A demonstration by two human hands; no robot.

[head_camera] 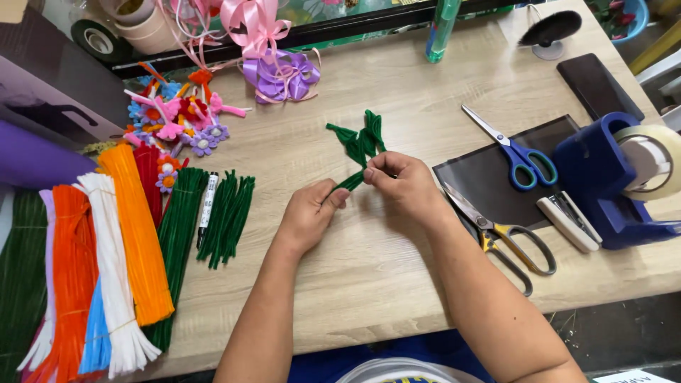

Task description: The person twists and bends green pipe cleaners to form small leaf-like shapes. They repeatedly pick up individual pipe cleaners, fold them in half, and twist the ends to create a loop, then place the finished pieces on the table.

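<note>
Both hands are pinching a fuzzy dark green pipe-cleaner stem (358,145) with looped leaves: left hand (310,213) gripping its bottom, right hand (404,186) clamping just above, mid-table (369,284).

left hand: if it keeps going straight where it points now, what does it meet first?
Probably the right hand: the left hand points up-right along the green pipe-cleaner leaves both pinch. Past that, bare table, though depth is unclear.

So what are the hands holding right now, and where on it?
Both hold one green pipe-cleaner leaf sprig. The left hand pinches its lower stem; the right hand pinches just below the leaves.
</note>
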